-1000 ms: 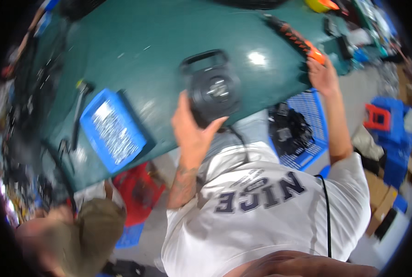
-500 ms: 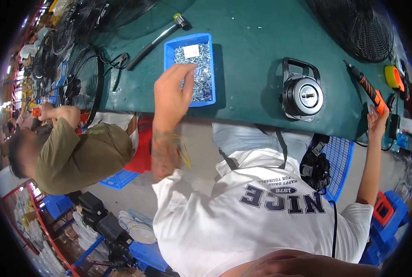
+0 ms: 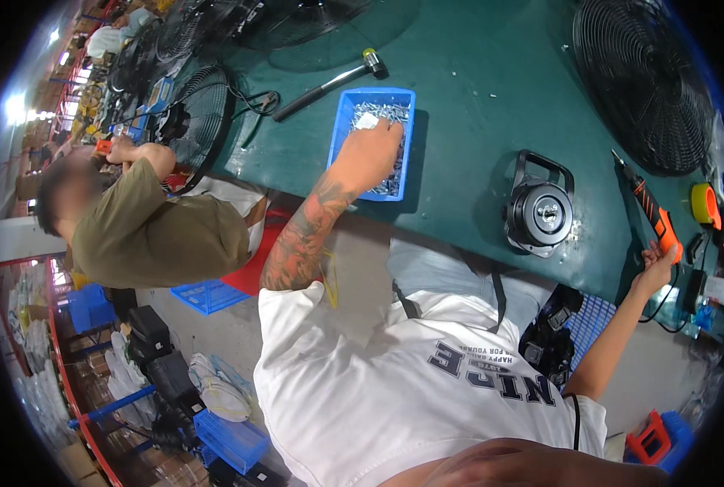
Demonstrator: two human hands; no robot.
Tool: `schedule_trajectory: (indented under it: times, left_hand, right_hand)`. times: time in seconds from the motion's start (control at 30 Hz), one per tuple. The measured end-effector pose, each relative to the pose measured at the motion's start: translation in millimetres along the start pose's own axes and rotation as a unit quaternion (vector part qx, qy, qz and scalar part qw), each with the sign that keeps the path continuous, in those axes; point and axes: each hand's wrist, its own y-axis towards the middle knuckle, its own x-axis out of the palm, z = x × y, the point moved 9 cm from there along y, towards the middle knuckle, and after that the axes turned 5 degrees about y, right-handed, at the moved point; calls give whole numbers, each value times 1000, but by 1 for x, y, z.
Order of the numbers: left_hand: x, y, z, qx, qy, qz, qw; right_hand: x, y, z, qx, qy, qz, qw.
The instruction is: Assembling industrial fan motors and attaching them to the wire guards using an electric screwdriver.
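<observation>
My left hand [image 3: 367,156] reaches into a blue bin [image 3: 413,134] of small silver screws [image 3: 367,111]. Its fingers are curled down among them, with the fingertips hidden. At the right, my right hand [image 3: 655,269] grips the rear end of an orange and black electric screwdriver [image 3: 652,209], whose bit points away from me. Between the hands, near the table's front edge, a round black fan motor [image 3: 544,213] stands with a loop-shaped bracket [image 3: 545,160] at its far side. No hand touches it.
A hammer [image 3: 329,89] lies beyond the bin. Black fan grilles [image 3: 642,81] rest at the far right and far left. An orange and yellow tape roll [image 3: 705,203] sits beside the screwdriver. To the left, a co-worker in an olive shirt [image 3: 167,231] works at the same green table [image 3: 459,122].
My left hand has gone from above the bin's near part down into the screws. The whole view has shifted and turned slightly. My right hand still holds the screwdriver.
</observation>
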Motion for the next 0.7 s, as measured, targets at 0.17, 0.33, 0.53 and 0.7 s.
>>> schedule_trajectory:
  times: [0.17, 0.33, 0.53, 0.7]
  left_hand:
    - [-12, -13, -10, 7, -84, 54, 995]
    - [-36, -18, -45, -43, -311, 55, 948]
    - [-3, -32, -55, -164, -789, -21, 592]
    - [0, -31, -43, -217, -713, -44, 665]
  right_hand:
    - [2, 1, 1, 17, -18, 10, 1000]
    - [2, 1, -1, 10, -24, 1, 1000]
    - [-7, 0, -13, -55, 40, 22, 997]
    - [-46, 18, -56, -183, 48, 62, 980]
